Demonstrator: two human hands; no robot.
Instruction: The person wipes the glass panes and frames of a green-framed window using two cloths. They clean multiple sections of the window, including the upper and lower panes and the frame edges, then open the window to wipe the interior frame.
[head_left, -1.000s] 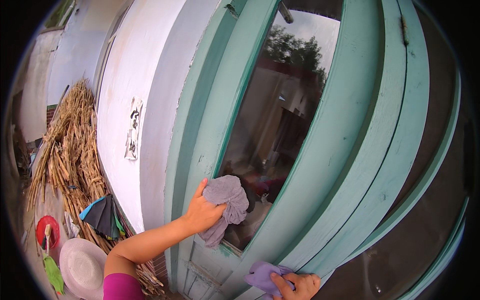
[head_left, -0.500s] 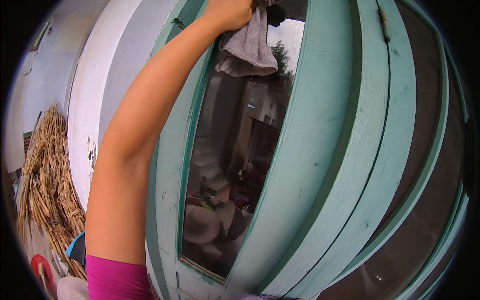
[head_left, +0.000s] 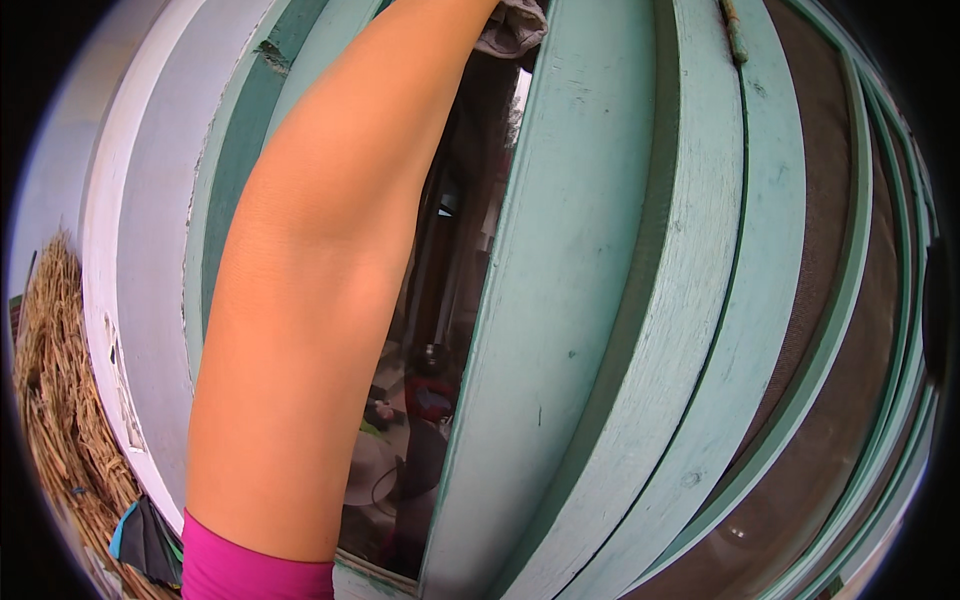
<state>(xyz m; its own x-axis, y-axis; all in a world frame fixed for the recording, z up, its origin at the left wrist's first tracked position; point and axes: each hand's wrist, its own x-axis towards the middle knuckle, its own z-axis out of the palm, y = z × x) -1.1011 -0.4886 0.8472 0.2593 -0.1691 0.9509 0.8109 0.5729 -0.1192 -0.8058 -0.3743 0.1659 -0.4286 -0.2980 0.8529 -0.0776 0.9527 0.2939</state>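
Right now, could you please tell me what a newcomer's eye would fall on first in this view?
Most likely the bare left arm, which stretches from a magenta sleeve at the lower edge up to the top, where part of a grey cloth shows. Next might come the dark glass pane beside it, framed in green woodwork, then the dry stalks heaped at the lower left.

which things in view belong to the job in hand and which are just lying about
In the job:
grey cloth, cut off at the top edge, at the end of the raised left arm
glass pane, partly behind that arm
green frame around the glass

Lying about:
bundle of dry stalks, lower left
dark, blue-edged umbrella-like thing beside it
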